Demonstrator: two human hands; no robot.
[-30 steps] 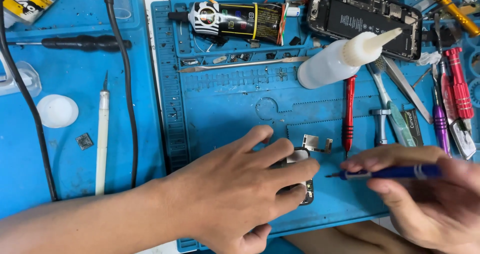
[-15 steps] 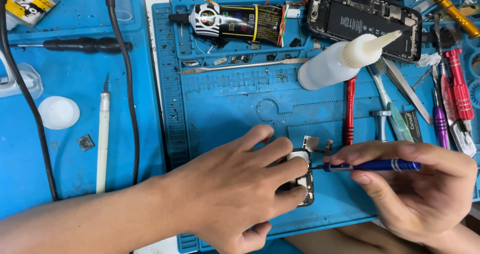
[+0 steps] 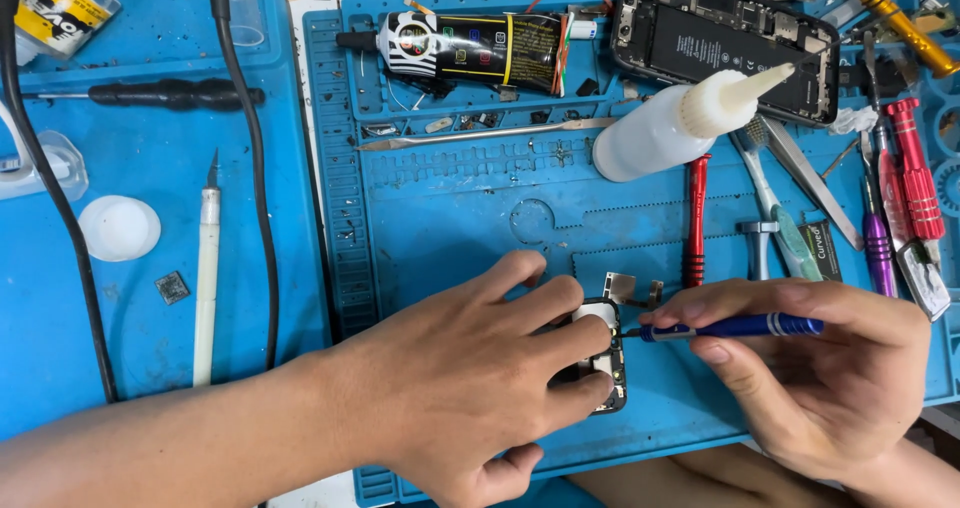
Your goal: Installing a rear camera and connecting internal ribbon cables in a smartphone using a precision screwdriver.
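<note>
My left hand (image 3: 470, 388) lies flat over the blue work mat (image 3: 460, 228), its fingers (image 3: 560, 338) pressed down on a small circuit board (image 3: 603, 353) and pinching it by its edges, so only the right side of the board shows between my fingertips; it sits low on the mat, near the front edge, just left of my other hand. My right hand (image 3: 820, 378) is clenched round a blue screwdriver (image 3: 735, 327), thumb and forefinger gripping the handle, the shaft held almost level and pointing left, with its dark tip touching the board's upper right edge. Just above the tip lie a small metal shield (image 3: 621, 286) and a tiny flex piece (image 3: 655, 293), loose on the mat and close to the board, though I cannot tell whether they touch it. Behind them a red screwdriver (image 3: 695, 218) lies lengthwise, and a white squeeze bottle (image 3: 680, 123) rests on its side with its nozzle towards an opened phone (image 3: 730, 43) at the back of the mat. A tube of glue (image 3: 470, 48) lies along the back rim to the left of the phone, a metal spudger (image 3: 480, 135) just in front of it. Well off to my left, on a second blue mat, are a white craft knife (image 3: 206, 268), a black cable (image 3: 255, 168), a small chip (image 3: 171, 287) and a white round cap (image 3: 119, 228)
</note>
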